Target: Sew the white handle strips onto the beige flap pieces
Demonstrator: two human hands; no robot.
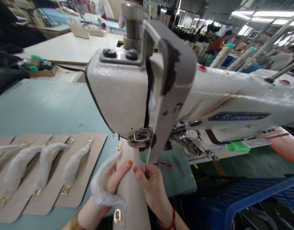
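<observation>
A beige bag panel runs from the bottom of the head view up under the head of a sewing machine. My left hand grips its left side, thumb on top. On the right edge my right hand is closed around the panel, its fingers partly hidden beneath. A handle wrapped in white film arches over my left hand, joined to the panel by gold fittings. The needle area is hidden behind the machine's grey guard bar.
Several similar beige panels with wrapped handles overlap on the green table at left. Pink-handled thread snips lie right of the machine's front. A blue crate holding dark pieces stands at lower right. Thread cones rise behind the machine.
</observation>
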